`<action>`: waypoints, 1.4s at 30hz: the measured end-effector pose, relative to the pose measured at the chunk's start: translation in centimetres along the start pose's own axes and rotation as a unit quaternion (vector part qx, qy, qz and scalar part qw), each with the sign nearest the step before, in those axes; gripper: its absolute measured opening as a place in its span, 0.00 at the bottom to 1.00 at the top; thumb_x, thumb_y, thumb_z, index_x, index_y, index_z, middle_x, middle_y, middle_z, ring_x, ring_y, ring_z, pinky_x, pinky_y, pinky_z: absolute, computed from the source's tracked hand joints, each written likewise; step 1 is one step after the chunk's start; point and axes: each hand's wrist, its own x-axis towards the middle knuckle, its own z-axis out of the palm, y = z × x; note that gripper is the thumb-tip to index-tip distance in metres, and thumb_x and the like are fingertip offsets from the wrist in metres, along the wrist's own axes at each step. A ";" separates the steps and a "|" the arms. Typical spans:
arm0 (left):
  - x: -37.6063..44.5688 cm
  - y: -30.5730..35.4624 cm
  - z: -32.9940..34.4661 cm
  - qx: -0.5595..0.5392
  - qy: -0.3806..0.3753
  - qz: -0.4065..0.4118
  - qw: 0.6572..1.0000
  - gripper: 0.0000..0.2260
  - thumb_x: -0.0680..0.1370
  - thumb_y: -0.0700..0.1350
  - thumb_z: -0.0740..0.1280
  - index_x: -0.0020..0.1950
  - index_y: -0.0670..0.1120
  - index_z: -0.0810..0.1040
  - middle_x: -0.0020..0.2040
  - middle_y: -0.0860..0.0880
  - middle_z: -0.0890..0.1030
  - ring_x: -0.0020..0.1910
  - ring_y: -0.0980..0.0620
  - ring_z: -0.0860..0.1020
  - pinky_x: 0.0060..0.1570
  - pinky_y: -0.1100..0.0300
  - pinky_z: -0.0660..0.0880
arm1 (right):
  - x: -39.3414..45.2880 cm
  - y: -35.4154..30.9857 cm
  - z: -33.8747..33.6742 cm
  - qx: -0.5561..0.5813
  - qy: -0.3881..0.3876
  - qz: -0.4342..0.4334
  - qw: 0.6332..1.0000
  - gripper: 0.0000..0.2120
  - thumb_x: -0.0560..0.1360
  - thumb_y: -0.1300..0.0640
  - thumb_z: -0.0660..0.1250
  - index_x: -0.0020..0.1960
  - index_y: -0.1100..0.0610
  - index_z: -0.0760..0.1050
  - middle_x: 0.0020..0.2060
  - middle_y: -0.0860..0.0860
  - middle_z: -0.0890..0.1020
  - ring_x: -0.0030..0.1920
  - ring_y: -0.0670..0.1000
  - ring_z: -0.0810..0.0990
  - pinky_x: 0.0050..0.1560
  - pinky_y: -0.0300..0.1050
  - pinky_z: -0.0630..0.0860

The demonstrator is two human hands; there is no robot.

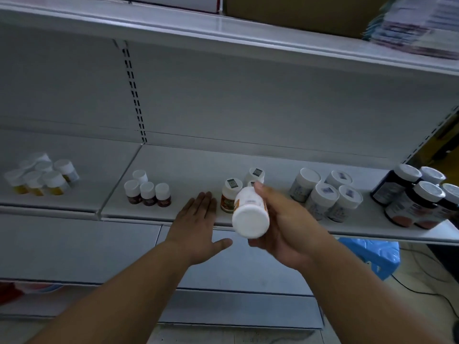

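White plastic bottle (250, 214) with an orange label lies tilted in the right grip (285, 224), held in the air just above the near edge of the shelf (188, 165), its plain round end turned toward the camera. The fingers curl round the far side of its body and the thumb closes under the near end, so the grip is wrapped firmly on the bottle. That hold likely suits turning it upright before setting it down.

Two matching orange-labelled bottles (229, 196) stand just beyond it on the shelf, caps up, which suggests the held one belongs in that group. The left grip (198, 227) hovers flat and spread, palm down, over the shelf edge just left of those bottles, holding nothing; it seems placed to steady or guard the row.

Further left stand small brown bottles (147, 192), and at the far left a cluster of yellow bottles (41, 176). To the right sit grey-labelled tubs (325, 194) and then dark jars (417, 197), each kind kept in its own group.
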 end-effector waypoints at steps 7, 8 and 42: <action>-4.8 0.6 -0.6 -0.231 0.081 -0.066 0.967 0.39 0.74 0.72 0.62 0.79 0.55 0.56 0.78 0.55 0.61 0.76 0.54 0.60 0.74 0.50 0.62 | 2.4 -0.3 0.7 0.020 -0.075 0.024 0.997 0.09 0.79 0.53 0.62 0.50 0.57 0.77 0.36 0.55 0.84 0.34 0.53 0.83 0.34 0.47 0.79; -6.5 0.7 -0.9 -0.262 0.101 -0.092 0.955 0.37 0.73 0.69 0.65 0.78 0.57 0.59 0.77 0.57 0.63 0.75 0.56 0.61 0.73 0.52 0.63 | 3.0 0.1 1.0 -0.007 -0.081 0.000 0.997 0.06 0.79 0.57 0.61 0.50 0.56 0.77 0.37 0.55 0.85 0.36 0.53 0.84 0.36 0.49 0.80; -51.7 -46.0 -3.4 -0.232 0.271 -0.590 0.724 0.39 0.72 0.69 0.66 0.78 0.58 0.55 0.75 0.60 0.63 0.73 0.60 0.62 0.72 0.56 0.65 | 7.7 32.3 67.6 -0.543 -0.517 -0.334 0.571 0.16 0.69 0.46 0.73 0.52 0.40 0.69 0.47 0.39 0.73 0.47 0.41 0.75 0.49 0.41 0.78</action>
